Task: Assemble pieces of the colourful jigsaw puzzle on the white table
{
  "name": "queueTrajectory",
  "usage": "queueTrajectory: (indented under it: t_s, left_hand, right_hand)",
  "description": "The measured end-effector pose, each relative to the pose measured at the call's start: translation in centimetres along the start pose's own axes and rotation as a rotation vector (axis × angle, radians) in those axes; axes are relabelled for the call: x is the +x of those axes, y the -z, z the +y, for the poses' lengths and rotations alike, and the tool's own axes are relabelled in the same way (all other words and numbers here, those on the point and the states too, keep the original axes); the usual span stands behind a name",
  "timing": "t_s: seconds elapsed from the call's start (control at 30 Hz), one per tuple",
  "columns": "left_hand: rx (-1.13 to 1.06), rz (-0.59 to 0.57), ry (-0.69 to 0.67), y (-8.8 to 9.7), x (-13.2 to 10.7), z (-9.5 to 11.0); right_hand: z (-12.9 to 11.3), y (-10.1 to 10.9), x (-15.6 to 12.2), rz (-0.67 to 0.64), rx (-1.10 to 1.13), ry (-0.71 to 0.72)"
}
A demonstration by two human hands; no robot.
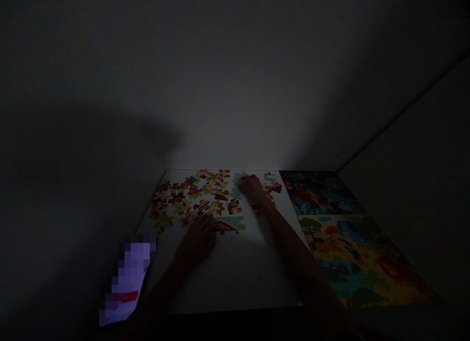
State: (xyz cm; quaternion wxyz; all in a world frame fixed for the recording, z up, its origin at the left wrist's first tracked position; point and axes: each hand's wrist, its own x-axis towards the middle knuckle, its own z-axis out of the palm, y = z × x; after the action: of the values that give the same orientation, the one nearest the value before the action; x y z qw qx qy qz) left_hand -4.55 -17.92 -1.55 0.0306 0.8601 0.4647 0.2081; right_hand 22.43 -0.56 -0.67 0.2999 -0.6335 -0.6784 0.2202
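On the white tabletop [235, 267], my left hand [196, 238] lies flat, fingers stretched out. Its fingertips touch or nearly touch the left end of a joined puzzle section [233, 225] with a red roof and pale green sky. Farther back, my right hand [253, 188] has its fingers pinched at a pale green puzzle piece [236, 190]; the dim light blurs the exact contact. Below that hand lies a dark red piece with a white crossed window [233, 206]. Many loose puzzle pieces [198, 191] spread to the left.
Two finished colourful puzzles, one dark [323, 191] and one yellow [363, 257], lie at the right. A few pieces [273, 185] sit beyond my right wrist. A lit phone-like screen [128, 277] is at the left edge. A pale wall [235, 110] stands behind.
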Motion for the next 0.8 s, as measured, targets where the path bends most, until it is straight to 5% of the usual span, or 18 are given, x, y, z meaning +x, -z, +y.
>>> queueTrajectory:
  t_s: [0.3,0.6,0.8]
  left_hand:
    - [-0.020,0.065,-0.005,-0.2,0.1,0.1]
    - [-0.069,0.090,0.023,-0.3,0.2,0.2]
    - [-0.089,0.080,0.022,-0.1,0.1,0.5]
  right_hand:
    - [0.5,1.9,-0.6,0.106,0.218,-0.014]
    - [1.2,3.2,-12.2,0.187,0.641,-0.199]
    - [0.8,2.4,-17.1,0.290,0.615,-0.282]
